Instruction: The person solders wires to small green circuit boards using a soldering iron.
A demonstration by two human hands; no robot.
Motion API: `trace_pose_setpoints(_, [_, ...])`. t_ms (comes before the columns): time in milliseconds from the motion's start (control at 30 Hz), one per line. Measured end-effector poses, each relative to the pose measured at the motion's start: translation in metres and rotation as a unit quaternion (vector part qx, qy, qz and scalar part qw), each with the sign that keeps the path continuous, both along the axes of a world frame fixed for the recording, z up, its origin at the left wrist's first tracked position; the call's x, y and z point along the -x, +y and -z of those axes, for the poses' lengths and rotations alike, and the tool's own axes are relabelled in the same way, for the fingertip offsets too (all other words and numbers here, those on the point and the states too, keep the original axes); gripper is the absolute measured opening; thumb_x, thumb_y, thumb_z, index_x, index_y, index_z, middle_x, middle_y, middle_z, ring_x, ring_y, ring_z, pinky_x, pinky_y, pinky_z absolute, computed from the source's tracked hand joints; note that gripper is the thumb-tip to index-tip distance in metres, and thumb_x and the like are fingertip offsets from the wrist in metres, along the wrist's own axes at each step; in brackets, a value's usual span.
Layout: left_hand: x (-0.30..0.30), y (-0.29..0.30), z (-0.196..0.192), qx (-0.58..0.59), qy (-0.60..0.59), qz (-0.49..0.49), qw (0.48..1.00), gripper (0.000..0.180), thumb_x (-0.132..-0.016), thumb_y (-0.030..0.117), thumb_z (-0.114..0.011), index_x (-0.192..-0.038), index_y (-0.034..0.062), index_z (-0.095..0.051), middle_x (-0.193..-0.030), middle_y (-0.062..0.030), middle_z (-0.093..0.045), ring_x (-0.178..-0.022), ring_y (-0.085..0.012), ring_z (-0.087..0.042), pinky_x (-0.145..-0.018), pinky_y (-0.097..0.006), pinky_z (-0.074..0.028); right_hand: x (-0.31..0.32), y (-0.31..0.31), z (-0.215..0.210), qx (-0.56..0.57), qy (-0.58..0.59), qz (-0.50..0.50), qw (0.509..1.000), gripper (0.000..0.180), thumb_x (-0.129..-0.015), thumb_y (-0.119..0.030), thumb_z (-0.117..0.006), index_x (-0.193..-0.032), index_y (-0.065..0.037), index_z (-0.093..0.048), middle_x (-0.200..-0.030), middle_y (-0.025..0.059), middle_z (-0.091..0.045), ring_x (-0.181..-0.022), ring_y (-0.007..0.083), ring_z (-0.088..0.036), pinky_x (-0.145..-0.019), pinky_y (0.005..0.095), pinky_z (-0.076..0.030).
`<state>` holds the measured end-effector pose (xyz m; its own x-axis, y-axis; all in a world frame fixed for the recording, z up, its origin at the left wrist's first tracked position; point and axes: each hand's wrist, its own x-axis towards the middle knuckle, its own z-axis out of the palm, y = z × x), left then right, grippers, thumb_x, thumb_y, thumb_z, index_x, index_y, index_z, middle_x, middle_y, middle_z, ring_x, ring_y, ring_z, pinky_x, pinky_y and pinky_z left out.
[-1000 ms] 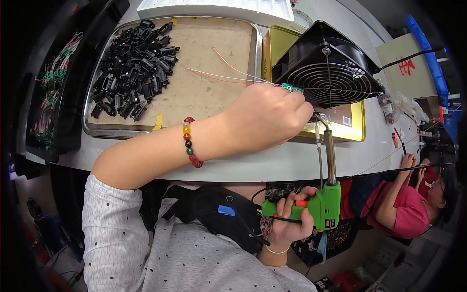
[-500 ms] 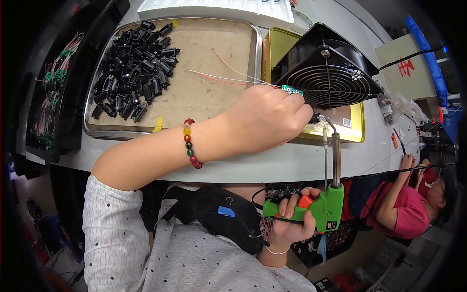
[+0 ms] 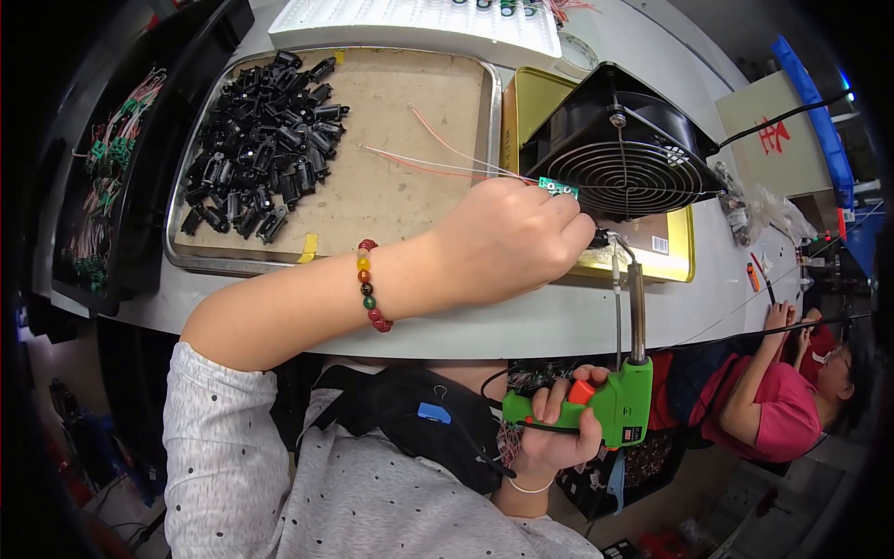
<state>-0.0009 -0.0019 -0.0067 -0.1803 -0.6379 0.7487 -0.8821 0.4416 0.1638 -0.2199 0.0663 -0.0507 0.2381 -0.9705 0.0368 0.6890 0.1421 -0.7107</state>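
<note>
My left hand (image 3: 521, 233), a beaded bracelet at its wrist, is closed in front of the fan. It pinches a small green circuit board (image 3: 559, 188), whose red and white wires (image 3: 433, 170) trail left over the tray. A small black part (image 3: 599, 239) shows just past the fingers; how it joins the board is hidden. My right hand (image 3: 554, 443) grips the green soldering gun (image 3: 629, 408) by its handle, below the table edge. The gun's metal barrel points up, and its bent tip and thin feed tube meet close beside the black part.
A metal tray (image 3: 494, 107) holds a heap of black plastic parts (image 3: 270, 140). Behind my left hand a black fan (image 3: 624, 154) stands on a gold tin (image 3: 680, 256). Wired green boards fill a black bin (image 3: 140, 214) at left. Another person (image 3: 759, 401) works at far right.
The whole view has shifted slightly, with the table appearing a little lower. Both hands keep their hold, and the soldering tip stays by the black part.
</note>
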Motion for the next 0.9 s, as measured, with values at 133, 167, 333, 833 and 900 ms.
trace_pose_setpoints(133, [0.001, 0.000, 0.000, 0.006, 0.002, 0.000, 1.000, 0.011, -0.062, 0.007, -0.060, -0.061, 0.0069, -0.049, -0.055, -0.0043, -0.046, -0.047, -0.0193, -0.051, -0.044, -0.030, -0.041, 0.000, 0.000, -0.001, 0.000, -0.009, -0.001, 1.000, 0.046, -0.076, -0.015, -0.051, -0.116, 0.001, -0.037, -0.108, 0.0114, -0.047, -0.052, 0.0134, -0.043, -0.047, 0.0260, -0.037])
trace_pose_setpoints(167, [0.001, 0.001, 0.000, 0.008, 0.001, 0.000, 1.000, 0.011, -0.062, 0.007, -0.060, -0.061, 0.0069, -0.049, -0.055, -0.0043, -0.046, -0.047, -0.0193, -0.051, -0.044, -0.030, -0.041, 0.000, 0.000, 0.000, 0.001, -0.011, 0.000, 1.000, 0.046, -0.076, -0.015, -0.051, -0.116, 0.001, -0.037, -0.108, 0.0114, -0.047, -0.052, 0.0134, -0.043, -0.047, 0.0260, -0.037])
trace_pose_setpoints(333, [0.005, 0.008, -0.008, -0.007, -0.009, -0.012, 1.000, 0.011, -0.063, 0.009, -0.059, -0.063, 0.0080, -0.049, -0.056, -0.0033, -0.046, -0.050, -0.0178, -0.052, -0.046, -0.030, -0.042, -0.001, 0.002, -0.002, -0.012, -0.003, 0.008, 1.000, 0.045, -0.076, -0.015, -0.051, -0.116, 0.001, -0.038, -0.107, 0.0113, -0.047, -0.052, 0.0131, -0.042, -0.046, 0.0258, -0.037])
trace_pose_setpoints(833, [0.003, 0.030, -0.053, -0.200, -0.005, -0.043, 0.979, 0.025, -0.070, 0.018, -0.067, -0.074, 0.0036, -0.048, -0.061, -0.0123, -0.055, -0.059, -0.0304, -0.057, -0.054, -0.038, -0.044, 0.013, 0.001, -0.003, 0.011, -0.012, 0.014, 1.000, 0.046, -0.075, -0.014, -0.050, -0.116, 0.002, -0.039, -0.108, 0.0120, -0.047, -0.052, 0.0133, -0.042, -0.046, 0.0264, -0.037])
trace_pose_setpoints(900, [0.001, 0.030, -0.054, -0.208, 0.003, -0.039, 0.977, 0.024, -0.069, 0.018, -0.068, -0.073, 0.0041, -0.048, -0.061, -0.0118, -0.055, -0.059, -0.0298, -0.057, -0.053, -0.038, -0.044, 0.013, 0.001, -0.002, 0.012, -0.025, -0.001, 1.000, 0.045, -0.075, -0.013, -0.050, -0.116, 0.002, -0.039, -0.107, 0.0119, -0.047, -0.052, 0.0134, -0.041, -0.047, 0.0258, -0.036])
